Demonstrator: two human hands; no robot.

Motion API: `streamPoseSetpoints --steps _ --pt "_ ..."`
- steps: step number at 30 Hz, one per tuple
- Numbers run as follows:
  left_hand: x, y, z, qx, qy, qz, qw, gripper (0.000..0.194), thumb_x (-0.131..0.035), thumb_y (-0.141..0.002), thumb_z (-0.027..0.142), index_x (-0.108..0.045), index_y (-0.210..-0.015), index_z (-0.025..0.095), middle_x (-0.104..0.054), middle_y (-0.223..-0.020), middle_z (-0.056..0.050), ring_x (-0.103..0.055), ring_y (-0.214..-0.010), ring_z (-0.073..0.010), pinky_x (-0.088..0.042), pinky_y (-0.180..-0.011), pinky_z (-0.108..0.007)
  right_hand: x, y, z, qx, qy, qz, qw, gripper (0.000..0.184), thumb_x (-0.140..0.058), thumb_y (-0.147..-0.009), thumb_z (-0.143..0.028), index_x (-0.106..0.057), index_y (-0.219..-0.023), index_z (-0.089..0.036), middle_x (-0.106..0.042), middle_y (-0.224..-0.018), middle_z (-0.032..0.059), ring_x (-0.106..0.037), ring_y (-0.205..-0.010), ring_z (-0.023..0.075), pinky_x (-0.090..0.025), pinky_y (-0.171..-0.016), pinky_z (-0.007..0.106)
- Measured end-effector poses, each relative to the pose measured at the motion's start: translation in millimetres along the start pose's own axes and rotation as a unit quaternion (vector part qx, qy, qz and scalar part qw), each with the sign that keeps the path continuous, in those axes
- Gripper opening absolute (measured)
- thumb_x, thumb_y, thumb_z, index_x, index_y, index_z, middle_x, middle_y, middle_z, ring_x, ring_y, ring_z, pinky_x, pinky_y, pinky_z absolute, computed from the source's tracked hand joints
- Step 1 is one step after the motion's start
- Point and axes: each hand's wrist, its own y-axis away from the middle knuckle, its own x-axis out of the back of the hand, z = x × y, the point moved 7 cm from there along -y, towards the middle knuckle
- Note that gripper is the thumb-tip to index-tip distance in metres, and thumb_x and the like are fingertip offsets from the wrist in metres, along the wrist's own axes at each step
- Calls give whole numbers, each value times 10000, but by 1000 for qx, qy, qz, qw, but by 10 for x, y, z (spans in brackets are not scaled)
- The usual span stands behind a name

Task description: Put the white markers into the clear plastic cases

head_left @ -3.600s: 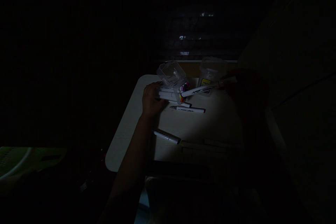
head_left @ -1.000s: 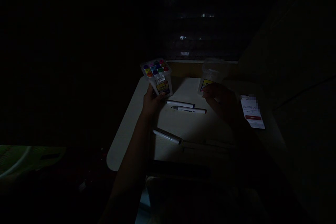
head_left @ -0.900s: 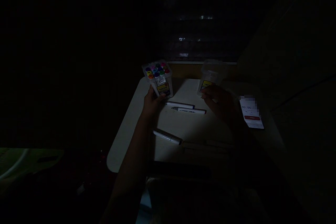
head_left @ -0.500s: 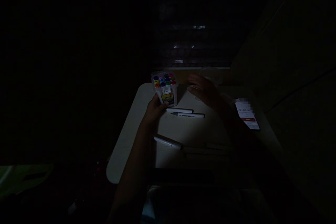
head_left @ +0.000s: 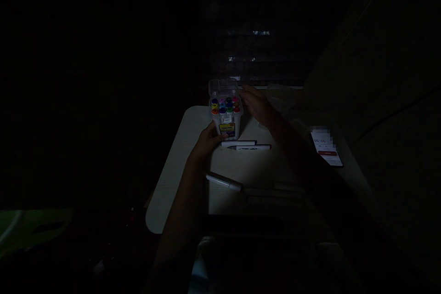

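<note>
In dim light, a clear plastic marker case [head_left: 227,129] stands at the far side of the table, packed with markers whose coloured caps [head_left: 225,105] face up. My left hand [head_left: 206,140] grips its lower left side, thumb across the front. Behind the caps the hinged clear lid [head_left: 223,86] stands raised. My right hand [head_left: 257,103] has its fingers at the lid's right edge; the fingertips are partly hidden. Two white markers, one capless-looking with a grey tip [head_left: 250,147] and one behind it [head_left: 239,143], lie in front of the case. Another white marker [head_left: 223,182] lies nearer me.
A phone [head_left: 327,147] showing a timer lies on the right of the white table [head_left: 172,170]. Crumpled clear plastic [head_left: 282,98] sits behind my right forearm. Several faint markers [head_left: 275,193] lie in shadow near the front. A dark slatted surface rises behind the table.
My right hand has moved left to the case. The lid now stands up behind the caps. My left hand still holds the case, and the view has shifted slightly.
</note>
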Motion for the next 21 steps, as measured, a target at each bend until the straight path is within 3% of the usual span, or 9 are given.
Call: streamPoseSetpoints --steps 4,9,12,16,21 --pt "-22 16 -9 9 5 -6 1000 612 -830 -631 301 -604 -1187 178 -698 -1182 -92 -643 -1133 -286 -497 -1020 -467 -31 -27 -63 7 -38 4 999 456 -638 -765 -295 -492 -1188 -207 -668 -1144 42 -637 -1092 190 -481 -1018 390" --pt "-50 37 -16 24 9 -10 1000 571 -838 -618 289 -620 -1133 172 -713 -1142 -86 -670 -1070 -279 -510 -995 -458 -27 -18 -206 76 89 4 993 685 -592 -799 -208 -293 -1414 -224 -555 -1371 78 -591 -1195 182 -465 -1056 397" --pt "-54 30 -16 16 7 -16 1000 596 -844 -611 303 -615 -1146 176 -720 -1123 -78 -672 -1062 -275 -508 -998 -462 -85 67 -369 146 220 3 964 708 -515 -875 -232 -179 -1497 -257 -467 -1464 74 -485 -1330 191 -438 -1093 423" --pt "-67 16 -15 0 10 -24 1000 618 -840 -625 336 -608 -1178 186 -721 -1121 -78 -658 -1098 -279 -509 -999 -455 -299 354 -590 258 359 -18 897 585 -431 -952 -329 -241 -1505 -297 -329 -1563 26 -260 -1473 187 -273 -1210 443" --pt "-67 4 -13 -7 14 -22 1000 617 -846 -618 339 -617 -1170 186 -723 -1114 -81 -663 -1079 -280 -520 -981 -445 -410 621 -532 282 389 -43 876 531 -316 -991 -414 -300 -1495 -247 -285 -1567 61 -244 -1473 194 -252 -1218 420"
